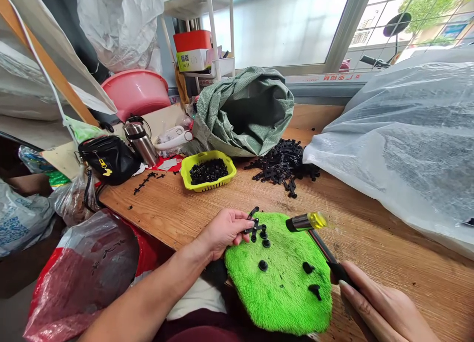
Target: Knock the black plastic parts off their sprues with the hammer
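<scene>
My left hand (222,232) pinches a black plastic runner with small moulded parts (255,227) just above a bright green fuzzy mat (277,282). The mat lies on my lap and on the table edge, with several loose black plastic pieces (308,268) on its pile. My right hand (381,312) grips the black handle of a small hammer (306,222), whose metal and yellow translucent head hangs over the mat's right side. The head is apart from the runner.
A yellow basket (208,170) of black pieces and a heap of black runners (283,164) sit on the wooden table (177,208). Behind them stands a green woven sack (240,112). A clear plastic sheet (388,154) lies at right, with a black bag (107,159) and steel flask (140,143) at left.
</scene>
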Tool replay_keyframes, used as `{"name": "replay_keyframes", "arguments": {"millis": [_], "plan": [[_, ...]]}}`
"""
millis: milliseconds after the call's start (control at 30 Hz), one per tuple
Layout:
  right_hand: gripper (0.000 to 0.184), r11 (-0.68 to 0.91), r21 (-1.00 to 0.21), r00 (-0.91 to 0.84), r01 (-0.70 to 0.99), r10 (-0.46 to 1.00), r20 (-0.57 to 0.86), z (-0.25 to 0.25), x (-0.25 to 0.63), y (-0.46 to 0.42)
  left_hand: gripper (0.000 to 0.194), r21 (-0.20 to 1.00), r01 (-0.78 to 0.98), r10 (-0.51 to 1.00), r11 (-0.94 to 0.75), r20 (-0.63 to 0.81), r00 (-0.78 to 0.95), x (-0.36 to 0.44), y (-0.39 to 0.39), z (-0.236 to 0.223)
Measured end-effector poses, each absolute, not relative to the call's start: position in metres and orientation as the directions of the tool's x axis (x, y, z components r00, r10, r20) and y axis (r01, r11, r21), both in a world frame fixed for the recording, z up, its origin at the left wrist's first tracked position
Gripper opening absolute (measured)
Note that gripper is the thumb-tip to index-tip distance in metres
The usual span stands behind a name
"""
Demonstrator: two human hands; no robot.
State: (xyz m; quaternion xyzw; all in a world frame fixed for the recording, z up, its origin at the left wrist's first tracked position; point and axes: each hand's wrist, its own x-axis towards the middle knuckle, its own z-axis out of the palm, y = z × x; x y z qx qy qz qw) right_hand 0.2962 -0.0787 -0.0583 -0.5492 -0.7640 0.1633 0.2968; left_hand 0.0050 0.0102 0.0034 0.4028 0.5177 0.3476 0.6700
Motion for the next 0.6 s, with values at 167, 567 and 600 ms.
{"name": "replay_keyframes", "arguments": {"millis": [167,567,600], "plan": [[0.04,0.368,-0.529,-0.214,0.765,0.919,0.33,-0.058,0.294,-0.076,0.011,0.908,-0.062,0.889,0.414,-0.389,0.24,0.008,0.01,0.001],[0.05,0.382,-0.621,-0.243,0.684,0.923,0.3,-0.018,0.268,-0.067,0.019,0.898,-0.169,0.902,0.407,-0.365,0.231,0.009,0.008,-0.002],[0.05,0.395,-0.624,-0.253,0.674,0.917,0.308,-0.012,0.265,-0.066,0.019,0.898,-0.171,0.902,0.406,-0.364,0.231,0.008,0.008,-0.003]]}}
